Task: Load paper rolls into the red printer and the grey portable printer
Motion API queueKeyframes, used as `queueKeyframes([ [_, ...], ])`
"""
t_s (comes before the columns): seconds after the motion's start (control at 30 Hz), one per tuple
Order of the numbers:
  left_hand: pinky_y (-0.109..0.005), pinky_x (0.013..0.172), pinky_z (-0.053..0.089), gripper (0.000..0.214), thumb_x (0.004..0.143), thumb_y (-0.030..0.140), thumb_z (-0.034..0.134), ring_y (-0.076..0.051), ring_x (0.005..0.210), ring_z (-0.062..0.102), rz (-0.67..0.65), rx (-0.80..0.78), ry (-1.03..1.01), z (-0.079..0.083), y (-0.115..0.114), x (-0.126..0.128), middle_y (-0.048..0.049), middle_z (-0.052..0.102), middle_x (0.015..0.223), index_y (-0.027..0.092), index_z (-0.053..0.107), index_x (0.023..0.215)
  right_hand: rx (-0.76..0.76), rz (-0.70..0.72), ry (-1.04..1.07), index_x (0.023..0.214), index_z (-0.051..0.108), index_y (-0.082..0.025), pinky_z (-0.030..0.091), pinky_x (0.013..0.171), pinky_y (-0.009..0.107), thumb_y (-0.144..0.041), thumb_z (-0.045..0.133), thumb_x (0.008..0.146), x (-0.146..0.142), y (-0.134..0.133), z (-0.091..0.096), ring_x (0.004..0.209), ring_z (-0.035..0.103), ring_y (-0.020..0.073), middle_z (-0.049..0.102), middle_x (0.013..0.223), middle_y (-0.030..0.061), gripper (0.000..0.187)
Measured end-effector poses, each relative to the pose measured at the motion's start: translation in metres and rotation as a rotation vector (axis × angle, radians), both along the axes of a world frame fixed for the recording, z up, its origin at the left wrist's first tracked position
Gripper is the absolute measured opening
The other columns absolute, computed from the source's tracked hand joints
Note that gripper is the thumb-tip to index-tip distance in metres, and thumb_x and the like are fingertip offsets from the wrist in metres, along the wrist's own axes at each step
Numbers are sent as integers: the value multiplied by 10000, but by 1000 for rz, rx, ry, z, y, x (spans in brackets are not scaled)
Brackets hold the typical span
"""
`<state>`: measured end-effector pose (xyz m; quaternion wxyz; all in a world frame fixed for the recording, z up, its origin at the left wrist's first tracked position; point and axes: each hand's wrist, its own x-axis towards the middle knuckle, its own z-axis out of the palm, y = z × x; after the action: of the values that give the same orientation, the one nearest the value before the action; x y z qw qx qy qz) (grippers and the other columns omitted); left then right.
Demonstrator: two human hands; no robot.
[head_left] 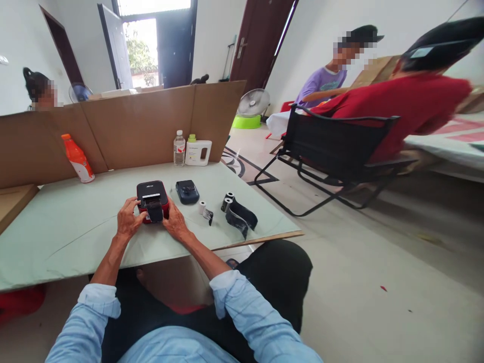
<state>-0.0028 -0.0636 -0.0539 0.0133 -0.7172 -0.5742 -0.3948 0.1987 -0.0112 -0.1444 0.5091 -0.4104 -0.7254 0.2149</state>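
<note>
A red and black label printer (152, 188) sits on the table in front of me, a short black strip (154, 212) hanging from its slot. My left hand (130, 218) grips its left side, with the thumb near the strip. Against the right side, my right hand (174, 220) holds the printer with the fingers mostly hidden. Just right of it lies a smaller dark portable printer (187, 191). Beyond that are a small paper roll (202, 206) with a dark-marked tail and two rolls with long black strips (242, 217) uncurled on the tabletop.
Along the back, a cardboard screen (139, 126) stands behind an orange bottle (78, 159), a clear water bottle (179, 149) and a white jug (198, 153). A cardboard box (15, 201) lies at left. Right of the table are a black folding chair (336, 141) with a seated person and a fan (254, 103).
</note>
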Motion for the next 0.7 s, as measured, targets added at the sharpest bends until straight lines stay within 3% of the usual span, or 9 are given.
queueKeyframes([
  [0.27,-434,965,627,292,779,206,782,-300,1237,676,0,-25,64,1,9,1,-111,658,1388,219,706,1061,-31,14,2,1685,281,-181,467,1230,538,-294,676,904,4,2,-3,1481,534,340,504,1638,181,882],
  [0.7,-479,999,613,233,778,210,758,-313,1271,631,43,-93,72,11,7,3,-108,614,1369,219,689,1000,10,6,-5,1679,301,-157,474,1219,544,-318,688,899,-1,3,-4,1470,545,352,530,1609,204,885],
])
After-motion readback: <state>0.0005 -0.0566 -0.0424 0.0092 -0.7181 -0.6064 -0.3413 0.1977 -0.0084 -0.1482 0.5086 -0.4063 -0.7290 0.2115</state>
